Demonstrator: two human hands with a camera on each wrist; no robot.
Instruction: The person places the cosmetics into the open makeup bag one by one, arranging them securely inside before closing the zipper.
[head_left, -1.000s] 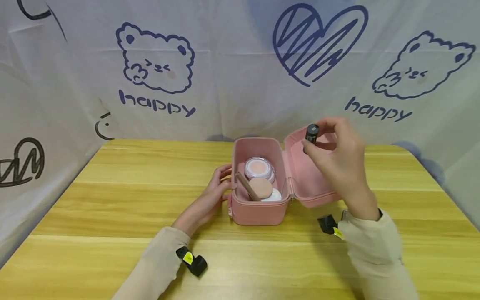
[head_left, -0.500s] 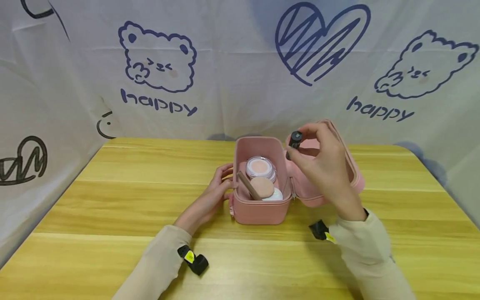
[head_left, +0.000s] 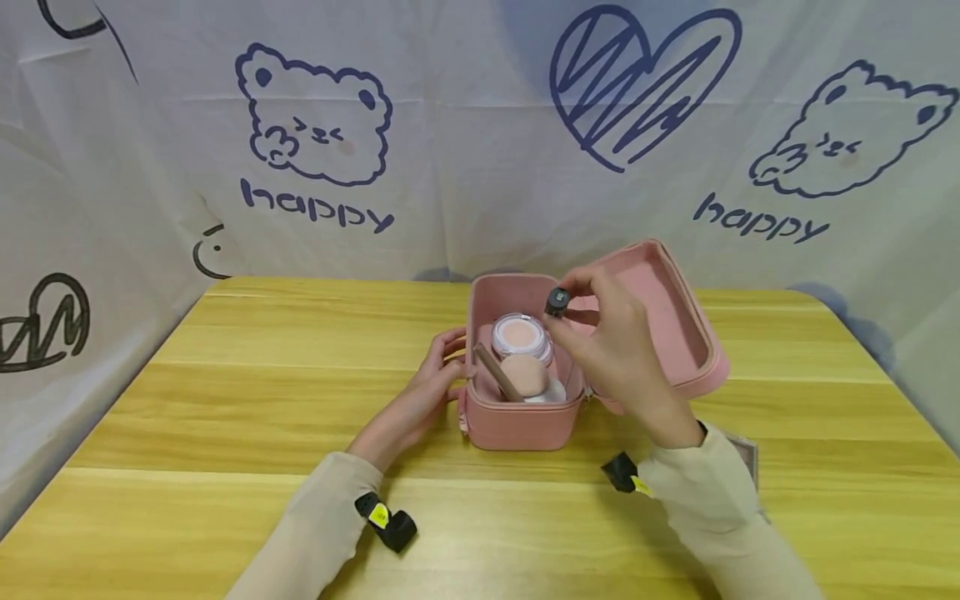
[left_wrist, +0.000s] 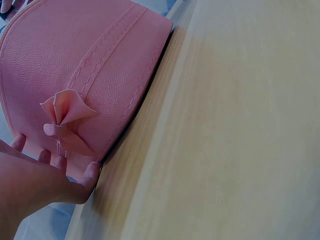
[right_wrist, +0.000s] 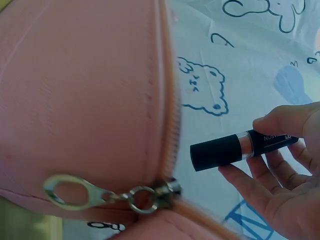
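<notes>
Right grip [head_left: 611,333] has it! Your thumb and fingertips pinch the dark lipstick tube [head_left: 557,302], its marked end turned up at you, showing over the right side of the open pink case [head_left: 521,429] in the head view. From the right wrist, you get a paler band around the tube's middle, and there's cloth visible between it and the case's zipped edge, with the metal zip pull [right_wrist: 70,192] in plain sight.

Over on the other side, your left grip [head_left: 438,375] is loose, relaxed fingers resting against the case's left wall, close to a pink bow [left_wrist: 70,120].

Look inside: round compact [head_left: 519,335] towards the back, beige puff [head_left: 525,375] in front of it, a white item [head_left: 555,392] partly under that, and a slim brown stick [head_left: 495,371] slanting at the left. The lid [head_left: 678,317] lies swung out to the right. All this on the wooden tabletop [head_left: 225,400], where a flat item [head_left: 747,454] peeks out by your right sleeve [head_left: 720,508], too covered to name.
</notes>
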